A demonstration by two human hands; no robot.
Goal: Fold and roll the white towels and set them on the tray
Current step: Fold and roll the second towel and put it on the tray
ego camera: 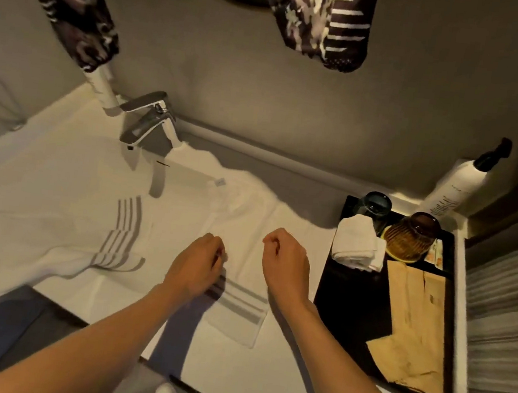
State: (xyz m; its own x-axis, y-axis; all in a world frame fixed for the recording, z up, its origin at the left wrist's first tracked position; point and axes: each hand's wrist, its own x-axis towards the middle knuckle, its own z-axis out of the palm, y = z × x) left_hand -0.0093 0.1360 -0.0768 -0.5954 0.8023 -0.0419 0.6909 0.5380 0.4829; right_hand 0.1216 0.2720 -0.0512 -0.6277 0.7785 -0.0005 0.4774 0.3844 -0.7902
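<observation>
A white towel [248, 224] with grey stripes lies flat along the counter in front of me. My left hand [198, 263] hovers over its near part, fingers curled, with nothing visibly held. My right hand [286, 260] is just to the right, above the same towel, also curled and empty. A second striped white towel [63, 232] lies crumpled to the left, over the basin. One rolled white towel [359, 243] sits at the far left end of the black tray [345, 306] on the right.
The tray also holds a blue glass [374, 204], an amber glass [414, 235] and tan paper packets [415, 314]. A chrome tap [150, 122] stands at the back left. A white pump bottle [459, 183] is at the back right corner. Dark patterned cloth [316, 18] hangs above.
</observation>
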